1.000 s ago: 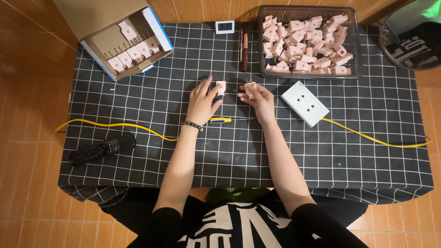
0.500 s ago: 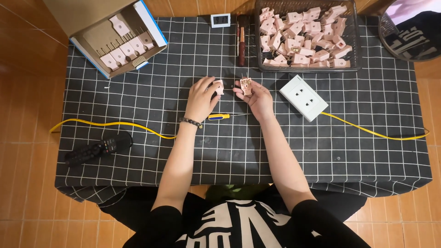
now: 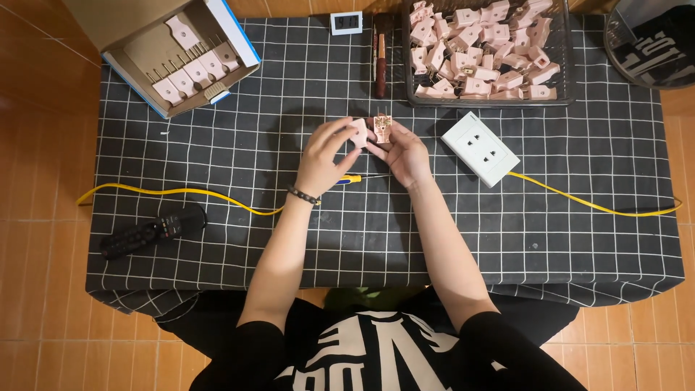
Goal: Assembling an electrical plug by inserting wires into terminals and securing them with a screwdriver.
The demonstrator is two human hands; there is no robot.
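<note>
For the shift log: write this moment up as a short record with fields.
left hand: holds a pink plug cover
right hand: holds a pink plug half with metal prongs
under hands: yellow-handled screwdriver
table: black grid cloth
wire basket: heap of pink plugs
cardboard box: plugs in a row
also: white socket, yellow cable, black remote

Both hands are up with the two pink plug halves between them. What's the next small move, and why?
Probably bring the halves together: the left hand holds a pink cover piece right beside the pink plug half with metal prongs in the right hand, with a narrow gap between them. The yellow-handled screwdriver lies unused on the checked cloth under the hands.
</note>
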